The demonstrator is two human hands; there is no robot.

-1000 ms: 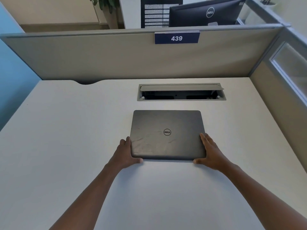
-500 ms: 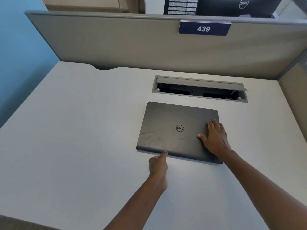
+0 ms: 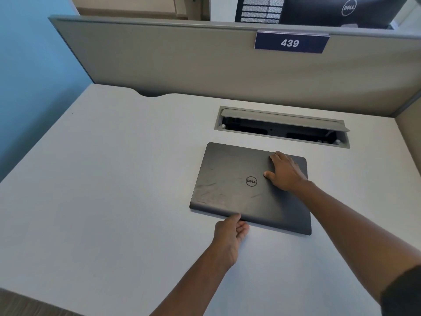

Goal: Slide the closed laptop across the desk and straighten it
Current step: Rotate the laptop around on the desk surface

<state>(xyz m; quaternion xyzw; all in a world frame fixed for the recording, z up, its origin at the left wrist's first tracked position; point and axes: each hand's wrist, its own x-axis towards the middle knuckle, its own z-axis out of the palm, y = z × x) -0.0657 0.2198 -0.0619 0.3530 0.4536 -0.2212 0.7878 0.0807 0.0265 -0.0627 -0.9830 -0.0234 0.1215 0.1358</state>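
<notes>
Two bare hands work a closed dark laptop (image 3: 239,185) lying flat mid-desk (image 3: 102,190) just before the cable slot (image 3: 282,127): the right hand (image 3: 286,173) presses flat on its lid, the left hand (image 3: 230,233) touches its near edge with loosely curled fingers; it looks rigid, smooth and fairly heavy, best pushed by its edges.

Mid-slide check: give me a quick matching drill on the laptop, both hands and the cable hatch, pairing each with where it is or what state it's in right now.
Things:
1. laptop
2. left hand
3. right hand
4. cable hatch

States:
A. flap raised, dark cavity showing
B. flat on the lid, right of the logo
C. closed, lying on the desk
D. at the near edge, thumb touching it

Pairs: 1-C, 2-D, 3-B, 4-A
</notes>
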